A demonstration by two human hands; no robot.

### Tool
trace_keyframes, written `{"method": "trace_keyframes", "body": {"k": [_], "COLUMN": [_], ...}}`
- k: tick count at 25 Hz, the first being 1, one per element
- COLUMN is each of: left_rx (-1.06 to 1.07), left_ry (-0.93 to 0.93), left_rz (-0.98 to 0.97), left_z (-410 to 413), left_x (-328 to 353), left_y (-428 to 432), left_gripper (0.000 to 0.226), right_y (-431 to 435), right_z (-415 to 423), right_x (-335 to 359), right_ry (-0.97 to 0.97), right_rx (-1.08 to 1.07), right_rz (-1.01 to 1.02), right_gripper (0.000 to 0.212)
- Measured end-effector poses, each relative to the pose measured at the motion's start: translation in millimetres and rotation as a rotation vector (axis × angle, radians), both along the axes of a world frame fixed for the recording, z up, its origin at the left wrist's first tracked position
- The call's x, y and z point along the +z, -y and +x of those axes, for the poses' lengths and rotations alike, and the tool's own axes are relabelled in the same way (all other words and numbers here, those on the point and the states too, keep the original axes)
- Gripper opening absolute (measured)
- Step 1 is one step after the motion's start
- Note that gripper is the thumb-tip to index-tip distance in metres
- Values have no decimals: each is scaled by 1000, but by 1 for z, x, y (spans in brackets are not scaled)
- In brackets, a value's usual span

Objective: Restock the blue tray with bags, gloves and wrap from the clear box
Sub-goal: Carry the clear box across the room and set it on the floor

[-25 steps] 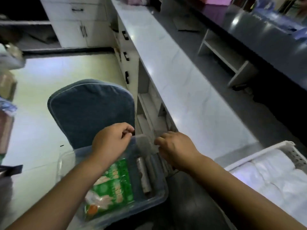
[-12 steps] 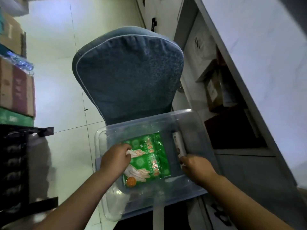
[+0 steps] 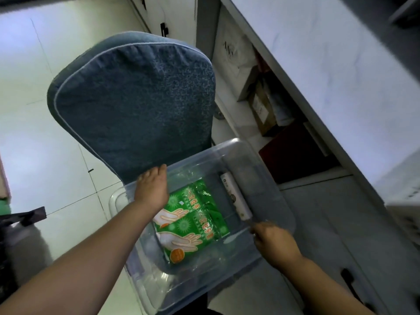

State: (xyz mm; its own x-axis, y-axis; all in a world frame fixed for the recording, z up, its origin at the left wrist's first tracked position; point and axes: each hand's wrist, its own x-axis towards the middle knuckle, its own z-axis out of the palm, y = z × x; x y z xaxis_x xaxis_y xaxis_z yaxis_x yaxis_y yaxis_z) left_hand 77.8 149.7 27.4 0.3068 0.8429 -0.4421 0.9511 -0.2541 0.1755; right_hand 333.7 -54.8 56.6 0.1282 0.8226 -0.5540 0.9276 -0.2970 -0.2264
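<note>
Clear box (image 3: pixel 268 178): lower centre of frame, holding green glove pack (image 3: pixel 193 219).
Left hand (image 3: pixel 152 189): fingers loosely spread, resting on box's far rim.
Right hand (image 3: pixel 273 242): curled on near-right rim; grip unclear.

Clear box on a blue chair beside a white counter

The clear box (image 3: pixel 268 178) sits on the chair (image 3: pixel 136 98), which stands on the pale tiled floor (image 3: pixel 29 110). In the box lie a green glove pack (image 3: pixel 195 221) and a white roll (image 3: pixel 236 196). Boxes (image 3: pixel 261 105) fill the shelf (image 3: pixel 229 133) under the counter (image 3: pixel 329 64).
</note>
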Motion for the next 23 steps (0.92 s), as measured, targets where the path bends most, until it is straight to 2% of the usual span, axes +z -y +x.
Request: {"method": "trace_keyframes", "body": {"k": [4,8,12,16,19,22,23], "left_rx": [-39,-146,-252,-372,-428,-482,-499], "left_ry": [-5,-43,-51,-94,-96,-81,-70], "left_rz": [115,144,184,225,224,187,166], "left_z": [7,11,7,8,6,1,-2], "left_x": [16,30,34,40,40,44,47], "left_y": [9,21,31,40,38,31,29], "left_gripper": [35,29,23,23,22,23,24], "right_y": [39,91,130,144,139,125,122], "right_z": [-8,-30,-62,-93,-115,-137,-143], "right_x": [4,-2,-18,-40,-54,-55,-52], "right_ry": [-7,16,-67,-195,-289,-543,-576], "right_rx": [-206,-460,-647,-987,-1202,-1563,-1642], "right_rz": [74,107,135,105,97,165,190], "right_gripper": [29,19,7,16,15,14,10]}}
